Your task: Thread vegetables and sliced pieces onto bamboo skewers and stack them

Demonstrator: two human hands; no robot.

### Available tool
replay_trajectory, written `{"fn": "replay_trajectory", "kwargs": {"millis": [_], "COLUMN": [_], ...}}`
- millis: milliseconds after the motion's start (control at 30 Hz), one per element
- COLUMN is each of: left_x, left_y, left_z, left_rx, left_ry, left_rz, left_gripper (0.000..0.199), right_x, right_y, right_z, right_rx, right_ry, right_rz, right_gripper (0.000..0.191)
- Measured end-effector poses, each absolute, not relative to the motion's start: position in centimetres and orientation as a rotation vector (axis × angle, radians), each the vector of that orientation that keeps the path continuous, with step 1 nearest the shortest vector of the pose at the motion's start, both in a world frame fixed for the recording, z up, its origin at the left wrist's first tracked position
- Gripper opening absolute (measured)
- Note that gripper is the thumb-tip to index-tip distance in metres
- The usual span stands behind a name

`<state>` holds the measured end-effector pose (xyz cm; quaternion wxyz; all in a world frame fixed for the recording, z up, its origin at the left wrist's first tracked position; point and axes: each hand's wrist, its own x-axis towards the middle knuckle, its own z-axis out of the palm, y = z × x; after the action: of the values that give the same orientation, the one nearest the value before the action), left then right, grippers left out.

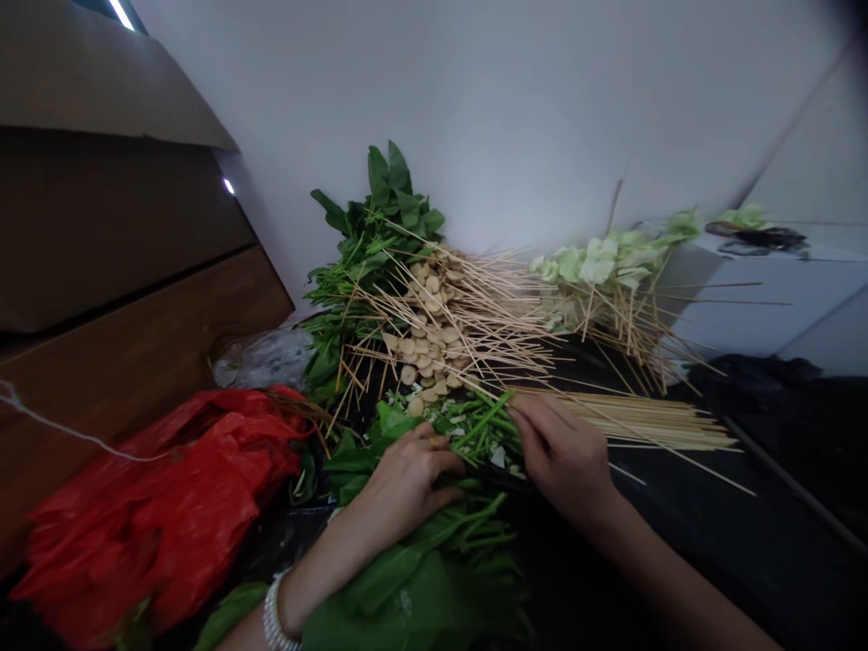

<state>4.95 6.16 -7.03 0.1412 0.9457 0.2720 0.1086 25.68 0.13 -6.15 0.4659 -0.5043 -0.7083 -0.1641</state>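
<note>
Right hand [566, 455] pinches green stems [485, 421]; left hand [410, 474], its hold impossible to tell, overlaps leafy greens [421, 592] cropped below.

left hand [407, 479]: gold-coloured ring [435, 442] | same arm [332, 562]: white beaded bracelet [273, 617]

I see a crumpled red plastic bag [169, 497]. Just beyond it lies a clear plastic bag [264, 357]. To its left are a white string [74, 429] and a brown wooden panel [155, 339]; above it, I spot cardboard [115, 217]. A pale wall [488, 117] rises beyond it; black plastic [766, 384] lies well to its right.
</note>
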Motion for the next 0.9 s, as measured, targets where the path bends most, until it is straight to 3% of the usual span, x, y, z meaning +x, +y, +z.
{"fn": "replay_trajectory", "kwargs": {"millis": [167,367,467,633,900], "left_x": [4.9,3.5,3.0,3.4,4.0], "left_y": [6.3,7.4,8.1,8.4,7.7], "left_z": [-6.5,-4.9,-4.5,-4.6,-4.6], "left_rx": [2.678,2.009,1.546,1.002,0.947], "left_ry": [0.761,0.931,1.013,0.845,0.823], "left_rz": [0.403,1.105,1.296,1.259,1.166], "left_gripper": [0.009,0.013,0.02,0.032,0.029], "right_x": [25.6,25.7,25.5,24.5,23.9], "right_y": [0.2,0.0,-0.1,-0.3,-0.4], "right_z": [-6.0,-5.9,-6.1,-7.1,-7.5], "right_rx": [-1.238,-1.196,-1.185,-1.168,-1.157], "right_ry": [-1.733,-1.678,-1.709,-1.852,-1.862], "right_rz": [-0.379,-0.361,-0.325,-0.211,-0.178], "right_gripper": [0.014,0.013,0.014,0.019,0.021]}}
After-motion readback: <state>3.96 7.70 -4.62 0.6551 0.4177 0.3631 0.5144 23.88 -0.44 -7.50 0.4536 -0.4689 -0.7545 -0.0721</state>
